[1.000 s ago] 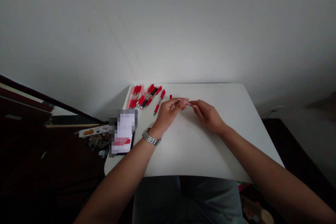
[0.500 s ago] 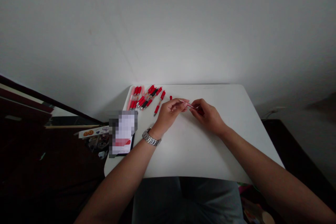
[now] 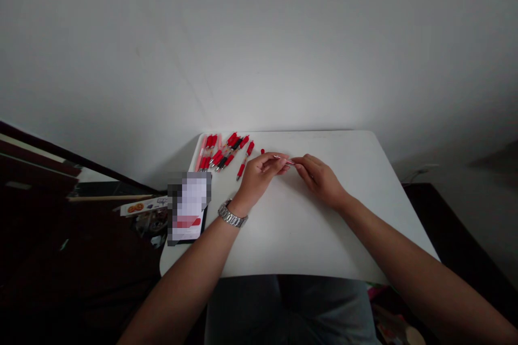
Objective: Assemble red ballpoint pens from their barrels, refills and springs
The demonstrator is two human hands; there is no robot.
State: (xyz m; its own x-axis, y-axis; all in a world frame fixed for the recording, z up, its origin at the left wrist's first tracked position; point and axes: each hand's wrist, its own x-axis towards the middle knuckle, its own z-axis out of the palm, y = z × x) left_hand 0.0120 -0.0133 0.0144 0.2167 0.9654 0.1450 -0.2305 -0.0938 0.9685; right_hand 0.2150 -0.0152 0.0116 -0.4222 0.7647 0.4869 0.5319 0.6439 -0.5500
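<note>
Over the middle of the white table, my left hand point(image 3: 263, 170) pinches a thin reddish pen refill point(image 3: 289, 161) with a fine pale tip pointing left. My right hand point(image 3: 321, 178) is closed around the other end of it, fingertips close to the left ones. Its fingers cover whatever lies inside that grip. Just behind my left hand, a small red piece point(image 3: 263, 151) shows on the table, partly hidden. To the left lies a single red pen point(image 3: 245, 160) with a clear middle, beside a cluster of red and black click pens point(image 3: 229, 152).
Pale pink sticks point(image 3: 200, 153) lie at the table's back left corner, next to several red pens. A phone point(image 3: 189, 210), its screen blurred, rests on the left edge of the white table point(image 3: 291, 237). The wall stands right behind the table.
My right fingers have shifted slightly left and closed further over the refill, covering the red part seen in them before. The left hand keeps its pinch almost unmoved.
</note>
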